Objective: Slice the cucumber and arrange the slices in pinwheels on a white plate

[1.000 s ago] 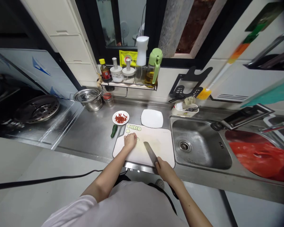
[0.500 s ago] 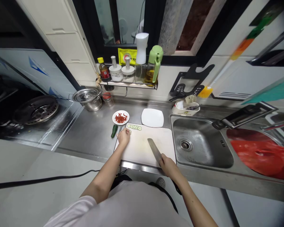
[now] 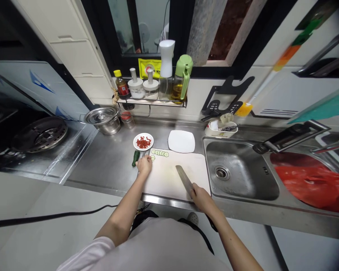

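My right hand (image 3: 201, 197) grips a kitchen knife (image 3: 183, 177), its blade lying low over the middle of the white cutting board (image 3: 169, 184) and pointing up and left. At the board's left edge is my left hand (image 3: 144, 165), fingers curled together; what they hold, if anything, is hidden. Just beyond its fingertips lies a single cucumber slice (image 3: 153, 158). A row of overlapping cucumber slices (image 3: 159, 153) runs along the board's far left edge. Left of that hand, a dark green piece of cucumber (image 3: 136, 158) rests on the steel counter.
Behind the board stand a white plate with chopped red pieces (image 3: 143, 148) and a square white plate (image 3: 181, 141). The sink (image 3: 243, 171) adjoins on the right. A lidded pot (image 3: 103, 118) is at back left, below a seasoning rack (image 3: 152, 101).
My left hand has drawn slightly left and toward me, and a single cucumber slice now shows on the board beside its fingertips. The knife and my right hand have hardly moved.
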### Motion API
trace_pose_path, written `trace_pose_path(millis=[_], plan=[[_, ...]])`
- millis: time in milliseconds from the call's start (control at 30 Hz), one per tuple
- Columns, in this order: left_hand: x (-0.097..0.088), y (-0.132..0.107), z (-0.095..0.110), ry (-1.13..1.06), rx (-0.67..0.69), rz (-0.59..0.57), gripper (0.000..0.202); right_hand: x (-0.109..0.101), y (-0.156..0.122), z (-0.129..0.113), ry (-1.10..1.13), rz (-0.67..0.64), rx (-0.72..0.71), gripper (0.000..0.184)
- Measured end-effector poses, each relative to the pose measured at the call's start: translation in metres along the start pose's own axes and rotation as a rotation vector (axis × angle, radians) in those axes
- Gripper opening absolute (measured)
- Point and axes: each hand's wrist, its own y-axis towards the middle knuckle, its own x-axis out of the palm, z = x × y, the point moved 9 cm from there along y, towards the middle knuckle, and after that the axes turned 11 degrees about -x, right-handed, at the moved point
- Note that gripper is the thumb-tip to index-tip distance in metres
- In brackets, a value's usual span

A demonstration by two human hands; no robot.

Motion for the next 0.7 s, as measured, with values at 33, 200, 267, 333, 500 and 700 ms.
trace_pose_path(millis=[33,200,267,333,500,700], plan=[[0.001,0.000,0.000,0.009,0.001,-0.005,0.024,0.000,0.001,0.001,-0.001,-0.001,0.002,0.017],[0.000,0.000,0.002,0.060,0.013,-0.009,0.024,0.001,0.004,0.005,0.005,0.003,0.013,0.017],[-0.001,-0.001,0.003,0.053,0.021,-0.010,0.023,-0.001,0.004,0.005,0.006,0.008,0.017,0.017],[-0.002,-0.004,0.007,0.024,0.042,-0.002,0.022,-0.003,0.004,0.004,0.009,0.008,0.024,0.018],[0.004,-0.012,0.028,-0.023,0.144,0.009,0.023,-0.007,0.006,0.003,0.017,0.011,0.036,0.018],[0.018,-0.020,0.067,0.048,0.305,-0.001,0.030,-0.007,0.011,0.004,0.007,0.044,0.024,0.016]])
